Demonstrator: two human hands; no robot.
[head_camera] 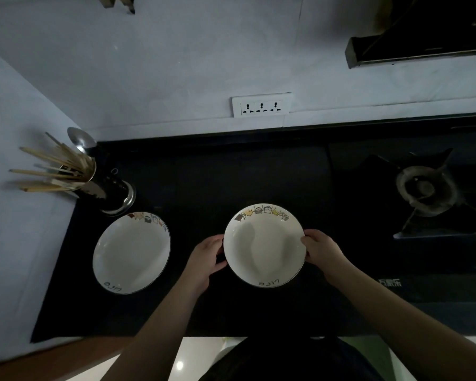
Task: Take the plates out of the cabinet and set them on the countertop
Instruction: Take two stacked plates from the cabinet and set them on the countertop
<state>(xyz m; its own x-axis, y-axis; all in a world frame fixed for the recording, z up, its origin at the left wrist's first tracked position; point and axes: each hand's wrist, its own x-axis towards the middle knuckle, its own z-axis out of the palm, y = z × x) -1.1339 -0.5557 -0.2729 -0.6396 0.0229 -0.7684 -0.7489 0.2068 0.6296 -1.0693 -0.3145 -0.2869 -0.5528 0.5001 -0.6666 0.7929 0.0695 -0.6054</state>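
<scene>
A white plate [263,247] with small cartoon drawings along its far rim is over the middle of the black countertop [231,180]. My left hand [205,259] grips its left edge and my right hand [320,248] grips its right edge, thumbs on the rim. Whether the plate touches the counter I cannot tell. A second, matching plate [131,253] lies flat on the countertop to the left, apart from both hands. The cabinet is out of view.
A metal holder [105,188] with several chopsticks and a spoon stands at the back left, just behind the left plate. A gas burner [426,189] is set into the counter on the right. A wall socket strip [261,105] is behind.
</scene>
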